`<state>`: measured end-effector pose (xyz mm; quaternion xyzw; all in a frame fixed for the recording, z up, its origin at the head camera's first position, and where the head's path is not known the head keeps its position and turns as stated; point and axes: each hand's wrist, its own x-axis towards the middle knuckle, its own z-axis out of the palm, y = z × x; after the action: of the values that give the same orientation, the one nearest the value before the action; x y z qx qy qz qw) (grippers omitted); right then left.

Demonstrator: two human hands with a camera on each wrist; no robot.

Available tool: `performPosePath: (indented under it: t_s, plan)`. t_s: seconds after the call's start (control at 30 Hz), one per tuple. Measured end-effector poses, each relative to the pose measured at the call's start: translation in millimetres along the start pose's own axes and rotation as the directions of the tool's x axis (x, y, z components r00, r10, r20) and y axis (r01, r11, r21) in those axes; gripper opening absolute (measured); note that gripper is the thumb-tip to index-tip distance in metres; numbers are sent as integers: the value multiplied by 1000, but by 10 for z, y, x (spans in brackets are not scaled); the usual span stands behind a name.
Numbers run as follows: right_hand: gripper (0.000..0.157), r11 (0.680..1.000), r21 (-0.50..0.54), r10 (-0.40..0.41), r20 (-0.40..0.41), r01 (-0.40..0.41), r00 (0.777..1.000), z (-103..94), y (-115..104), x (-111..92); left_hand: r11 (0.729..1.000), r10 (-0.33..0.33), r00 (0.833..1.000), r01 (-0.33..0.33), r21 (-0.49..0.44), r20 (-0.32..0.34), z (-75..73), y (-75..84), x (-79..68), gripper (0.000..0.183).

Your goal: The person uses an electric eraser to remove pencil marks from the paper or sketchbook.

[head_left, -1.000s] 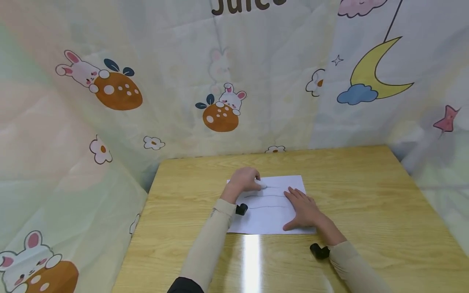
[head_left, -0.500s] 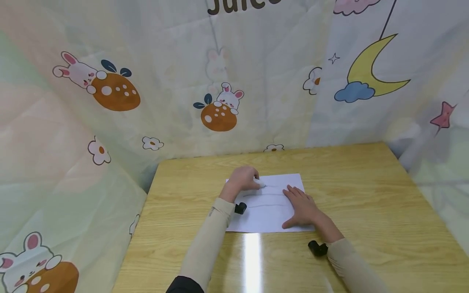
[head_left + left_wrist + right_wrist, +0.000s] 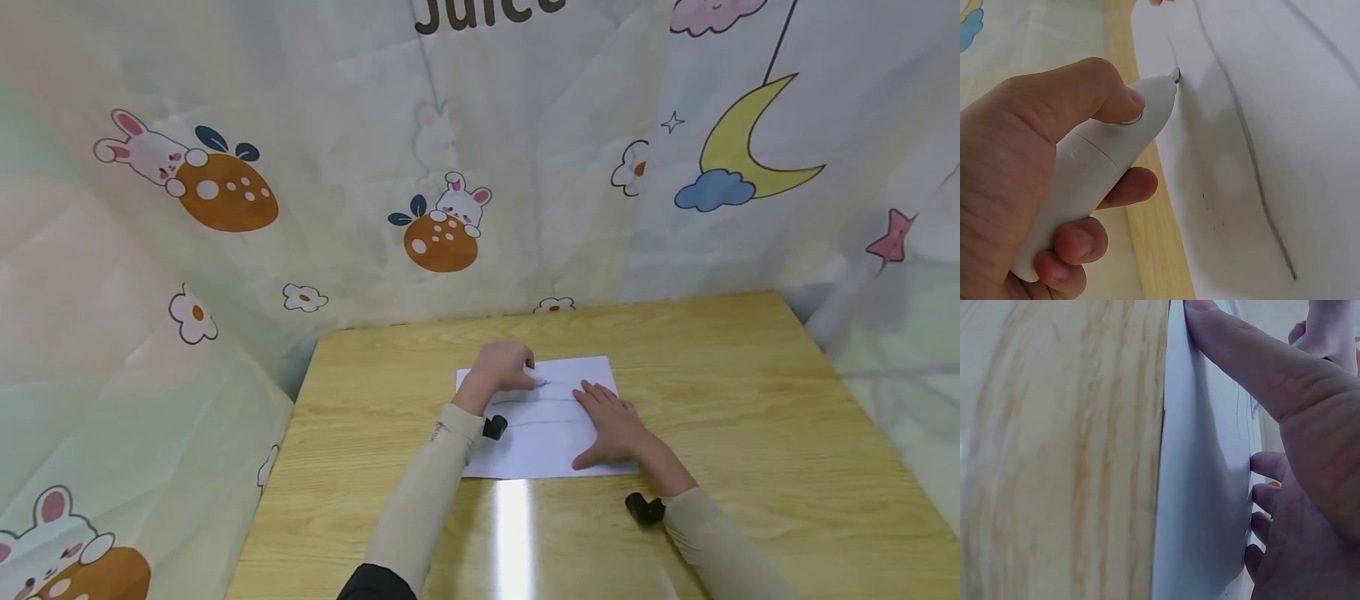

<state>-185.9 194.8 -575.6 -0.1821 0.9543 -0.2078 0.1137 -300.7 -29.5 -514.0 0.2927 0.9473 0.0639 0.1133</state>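
My left hand (image 3: 498,367) grips a white electric eraser (image 3: 1116,125), the thumb on its round button. The eraser's short grey tip meets the far pencil line (image 3: 1172,50) on a white sheet of paper (image 3: 525,454). Behind the tip lie a few dark crumbs (image 3: 1213,212) and a faint smudge. A darker pencil line (image 3: 1250,156) runs alongside, and a third line (image 3: 551,422) crosses the sheet nearer the front. My right hand (image 3: 611,425) rests spread on the right side of the paper, with the thumb (image 3: 1222,331) near its front edge.
The sheet lies on a wooden table (image 3: 375,400). A patterned cloth (image 3: 337,167) hangs behind the table and along its sides. Black wrist cameras sit by the left wrist (image 3: 495,427) and the right wrist (image 3: 645,508).
My left hand has shifted slightly to the right over the paper with the eraser. The right hand keeps its place on the sheet. The head view has moved a little.
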Motion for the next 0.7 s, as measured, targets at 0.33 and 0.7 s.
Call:
performPosePath:
  t_s: [0.33,0.7]
  plan:
    - [126,1000,8,-3,-11,3,1000,-55,-10,26,1000,-28,999,28,-9,-27,-43,-41,-5,18]
    - [126,1000,28,-6,-8,6,1000,34,-11,-5,999,-52,999,52,6,-9,40,-46,-35,18]
